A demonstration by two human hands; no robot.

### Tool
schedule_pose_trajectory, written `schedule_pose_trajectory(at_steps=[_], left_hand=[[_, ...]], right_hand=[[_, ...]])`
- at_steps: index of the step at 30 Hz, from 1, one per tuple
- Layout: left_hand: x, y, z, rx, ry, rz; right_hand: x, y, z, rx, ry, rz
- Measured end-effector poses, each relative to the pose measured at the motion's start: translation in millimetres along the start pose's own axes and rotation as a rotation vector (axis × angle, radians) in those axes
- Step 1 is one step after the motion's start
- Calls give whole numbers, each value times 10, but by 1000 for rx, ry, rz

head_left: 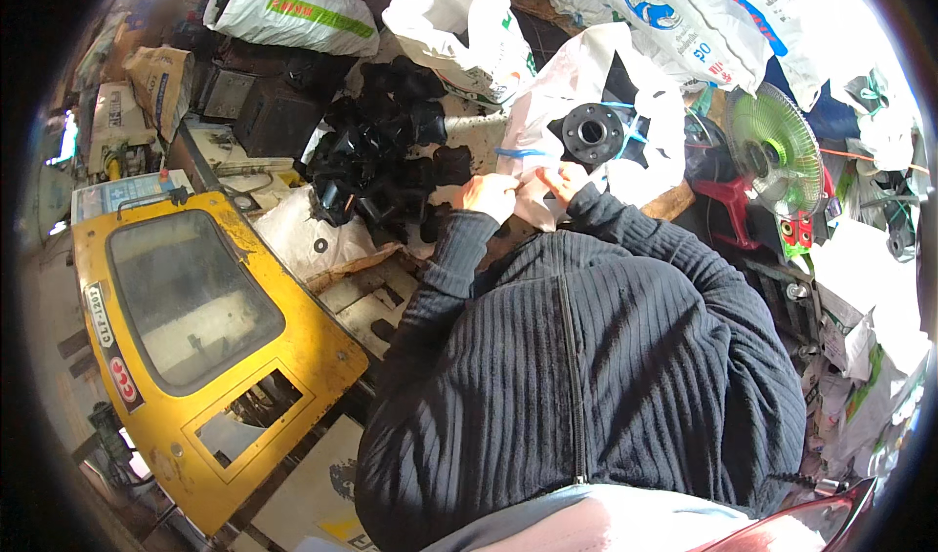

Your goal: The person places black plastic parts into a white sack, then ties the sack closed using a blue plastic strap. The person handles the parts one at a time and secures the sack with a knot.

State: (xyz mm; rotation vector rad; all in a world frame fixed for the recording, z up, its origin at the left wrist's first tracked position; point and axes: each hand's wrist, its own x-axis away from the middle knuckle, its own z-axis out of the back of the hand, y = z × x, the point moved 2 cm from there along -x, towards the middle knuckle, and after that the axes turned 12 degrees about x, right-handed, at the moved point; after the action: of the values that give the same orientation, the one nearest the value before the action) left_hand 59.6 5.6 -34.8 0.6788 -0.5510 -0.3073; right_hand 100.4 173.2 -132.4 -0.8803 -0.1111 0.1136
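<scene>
A white woven sack lies in front of me, its mouth partly open. In the opening sits a round black flanged part with a central hole and small holes round it. Blue string crosses the sack beside that part, and another blue strand runs along its left side. My left hand is closed at the sack's near left edge, gripping its material. Close by on the right, my right hand pinches the sack just below the black part. The fingertips of both hands are partly hidden.
Left of the sack is a heap of black moulded parts. A yellow machine door with a window stands at my left. On the right are a green fan and a red stool. More white sacks line the back.
</scene>
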Motion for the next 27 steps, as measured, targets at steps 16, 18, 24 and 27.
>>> schedule_pose_trajectory(at_steps=[16,18,24,27], left_hand=[[-315,-747,-367,1221,-341,-36],[-285,-931,-339,1736,-570,192],[-443,-851,-473,1713,-738,70],[-370,-673,-452,1427,-357,345]], right_hand=[[-103,-55,60,-612,143,-63],[-45,-12,113,-695,-71,-443],[-181,21,-231,296,-158,-181],[-209,-259,-1,385,-496,-215]])
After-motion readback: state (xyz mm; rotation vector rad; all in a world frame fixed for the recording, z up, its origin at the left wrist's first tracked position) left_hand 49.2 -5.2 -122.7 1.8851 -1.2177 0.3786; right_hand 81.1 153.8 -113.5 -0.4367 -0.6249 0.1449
